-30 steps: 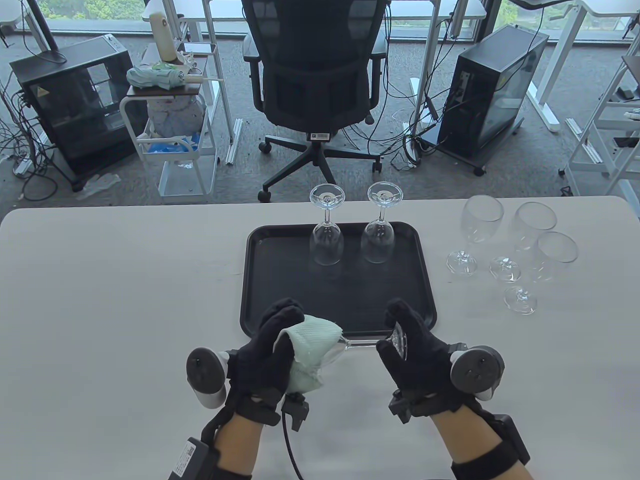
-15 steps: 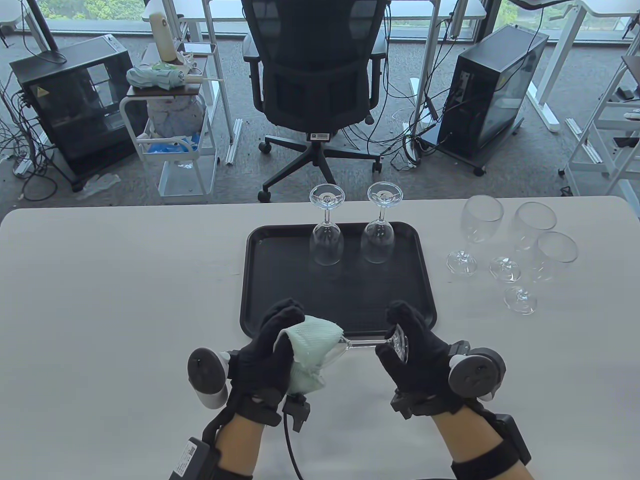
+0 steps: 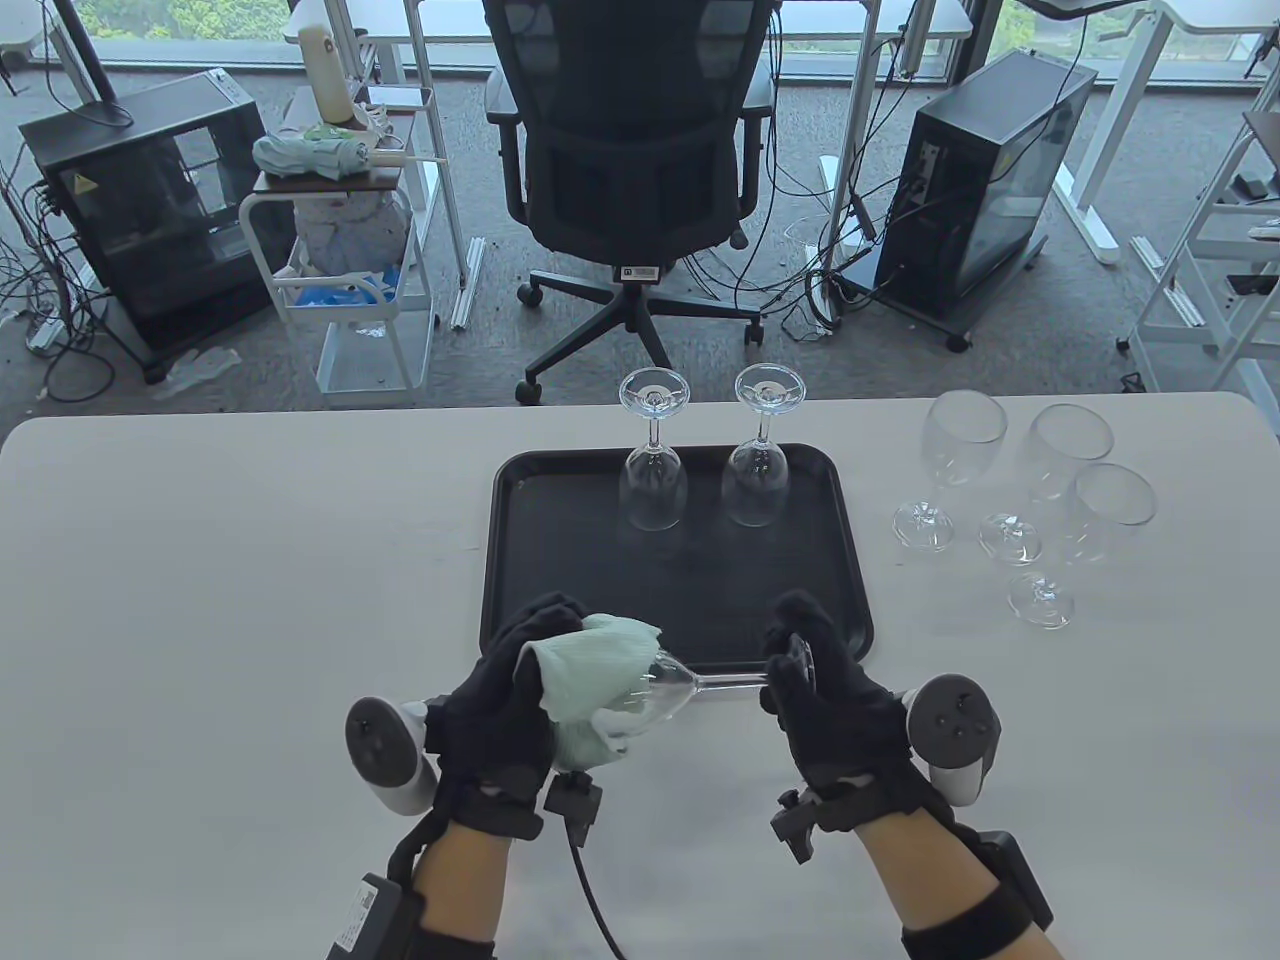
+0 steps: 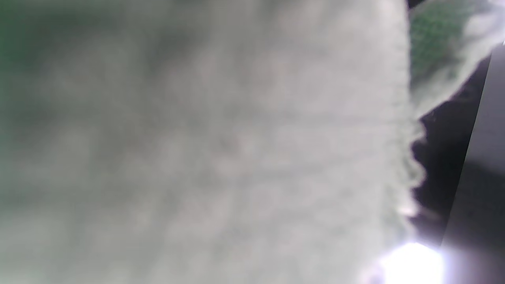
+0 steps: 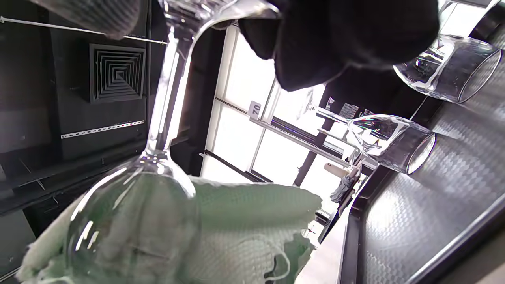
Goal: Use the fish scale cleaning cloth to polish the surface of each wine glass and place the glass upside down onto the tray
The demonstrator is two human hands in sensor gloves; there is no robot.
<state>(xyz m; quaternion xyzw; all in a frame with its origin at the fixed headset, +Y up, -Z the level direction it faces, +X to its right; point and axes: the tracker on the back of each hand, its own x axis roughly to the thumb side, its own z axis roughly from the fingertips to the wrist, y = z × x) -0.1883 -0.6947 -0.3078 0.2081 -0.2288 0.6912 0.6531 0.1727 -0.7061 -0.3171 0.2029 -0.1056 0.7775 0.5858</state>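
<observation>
a: step in hand? third glass, by my count. two wine glasses (image 3: 653, 470) stand upside down at the far end of the tray (image 3: 560, 560), three unpolished glasses (image 3: 1040, 480) wait upright on the counter (image 3: 200, 560), well right of the tray.

b: agreed. the held glass (image 3: 668, 690) lies on its side in the air, just over the tray's near edge, bowl to the person's left, base to the right. polishing step, not placing.

a: hands?

b: left hand (image 3: 505, 700) is curled round the fish scale cloth (image 3: 590, 670), which wraps the bowl. right hand (image 3: 830, 700) grips the base end of the stem, fingers closed on it. right wrist view shows the cloth (image 5: 244, 228) behind and around the bowl (image 5: 134, 225), stem running up to the gloved fingers (image 5: 339, 39). left wrist view is blurred cloth (image 4: 197, 157), nothing more to read.

a: is the whole bowl covered?

b: no, the stem-side part of the bowl shows bare. cannot tell if the rim is done.

a: next move, as judgement?

b: likely turning the glass by the stem against the cloth until the bowl is covered all round. then free the cloth, tip the glass rim-down and set it on bare tray beside the two standing ones. it needs a gap from them, glass on glass could chip, and a firm stem grip through the flip.
</observation>
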